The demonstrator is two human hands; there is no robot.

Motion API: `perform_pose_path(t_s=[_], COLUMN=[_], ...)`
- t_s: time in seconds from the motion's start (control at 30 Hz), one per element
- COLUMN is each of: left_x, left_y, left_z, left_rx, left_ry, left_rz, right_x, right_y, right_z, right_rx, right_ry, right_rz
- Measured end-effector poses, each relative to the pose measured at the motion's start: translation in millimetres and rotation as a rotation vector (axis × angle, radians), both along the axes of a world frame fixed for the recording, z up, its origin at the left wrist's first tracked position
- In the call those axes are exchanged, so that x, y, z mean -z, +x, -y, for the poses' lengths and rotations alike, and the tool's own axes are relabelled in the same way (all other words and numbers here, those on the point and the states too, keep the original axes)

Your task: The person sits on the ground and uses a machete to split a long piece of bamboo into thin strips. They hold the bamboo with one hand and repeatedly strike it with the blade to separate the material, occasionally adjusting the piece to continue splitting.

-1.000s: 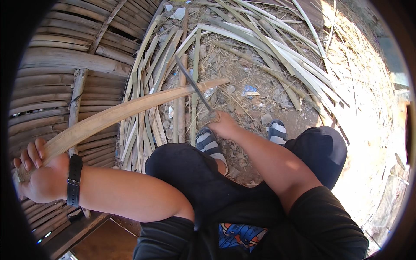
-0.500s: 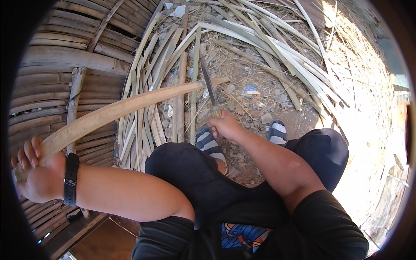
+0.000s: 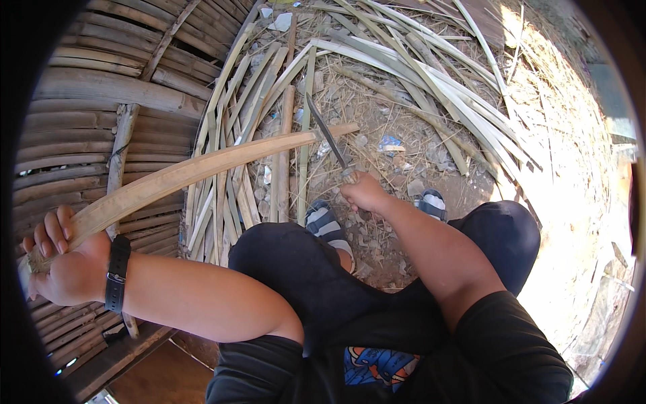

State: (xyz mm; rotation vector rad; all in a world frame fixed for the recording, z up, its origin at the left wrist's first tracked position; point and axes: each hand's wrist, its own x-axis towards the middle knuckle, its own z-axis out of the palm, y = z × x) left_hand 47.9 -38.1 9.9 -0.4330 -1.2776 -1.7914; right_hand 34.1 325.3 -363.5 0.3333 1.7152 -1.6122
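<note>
My left hand [image 3: 67, 259] is closed round the near end of a long, pale bamboo strip [image 3: 188, 170] at the far left. The strip slants up and away to the right, and the fisheye view makes it look curved. In my right hand [image 3: 365, 193] is the handle of a knife [image 3: 326, 132] with a long, dark, narrow blade. The blade points up and to the left and crosses the strip close to its far end. Whether the edge bites into the strip I cannot tell.
Several split bamboo strips [image 3: 259, 101] lie on the ground at the left, and more [image 3: 437, 81] curve across the far right. A slatted bamboo wall [image 3: 74, 161] stands on the left. Sunlit straw [image 3: 558, 148] covers the right side. My sandalled foot [image 3: 328, 225] is just beneath the work.
My right hand has moved slightly right and nearer, and the knife blade has tilted further left. The left hand and the strip have shifted a little to the right.
</note>
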Motion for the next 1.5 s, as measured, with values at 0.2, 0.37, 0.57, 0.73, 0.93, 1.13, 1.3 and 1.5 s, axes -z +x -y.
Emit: perform_pose_path(t_s=[0.2, 0.37, 0.57, 0.73, 0.93, 1.13, 1.3, 1.5], left_x=[-10.1, -13.1, -10.0, -13.8, -10.2, -12.3, -12.6, -12.8], left_y=[2.7, 1.8, 5.1, 6.6, 5.3, 6.8, 4.2, 6.0], left_z=[-7.3, -22.5, -20.4, -23.1, -35.0, -33.2, -37.4, -25.0], left_rx=[0.014, 0.132, 0.306, 0.477, 0.775, 0.698, 0.753, 0.784], left_ry=[-0.002, -0.072, -0.064, -0.111, -0.065, -0.094, -0.079, -0.077], left_rz=[0.011, -0.024, -0.050, -0.086, -0.082, -0.091, -0.058, -0.086], right_x=[-57.0, -29.9, -27.5, -47.9, -17.5, -25.5, -2.6, -62.5], right_y=[-8.5, -5.3, -5.5, -21.4, -19.3, -12.5, -17.0, -32.3], right_z=[28.2, 19.4, 0.0, 5.0, -20.5, -0.9, -11.5, -1.7], right_rx=[-0.096, 0.020, 0.047, -0.151, 0.103, 0.058, 0.188, -0.113], right_ry=[-0.197, -0.175, -0.273, -0.351, -0.185, -0.315, -0.159, -0.326], right_rz=[-0.169, -0.116, 0.010, -0.140, 0.085, -0.022, 0.073, -0.088])
